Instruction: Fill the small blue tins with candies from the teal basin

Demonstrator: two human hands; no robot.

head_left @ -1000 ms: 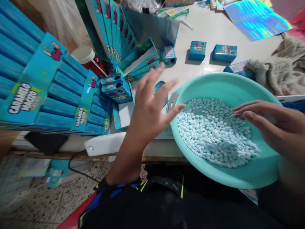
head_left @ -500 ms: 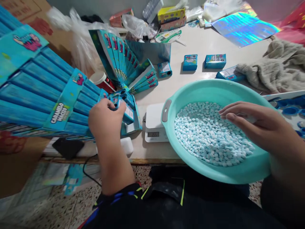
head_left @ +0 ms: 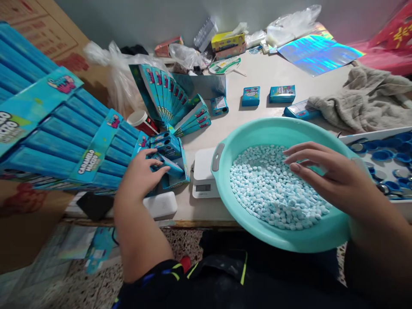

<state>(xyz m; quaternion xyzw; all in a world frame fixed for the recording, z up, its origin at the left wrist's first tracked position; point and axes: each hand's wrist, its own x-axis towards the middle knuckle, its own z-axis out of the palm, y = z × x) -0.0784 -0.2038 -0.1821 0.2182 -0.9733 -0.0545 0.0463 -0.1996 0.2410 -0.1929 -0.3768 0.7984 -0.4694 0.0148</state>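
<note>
My left hand is at a blue cardboard tray of small candy boxes, its fingers apart and the thumb by a tilted blue box. Part of that box is hidden behind the fingers. Upright behind it in the tray stand a few more blue boxes. My right hand hovers over a turquoise basin, fingers loosely bent and apart, nothing visible in them. Pale blue and white round candies cover the basin's bottom. Left of the basin, partly under its rim, is a white digital scale.
Tall stacks of blue candy packs rise at the left. Small blue boxes lie behind the basin. A grey cloth and a white tray of blue caps are at the right. A white case sits near the front edge.
The small box at my left hand has gone from upright to tilted in the tray, and the fingers have loosened around it. My right hand still hovers over the basin.
</note>
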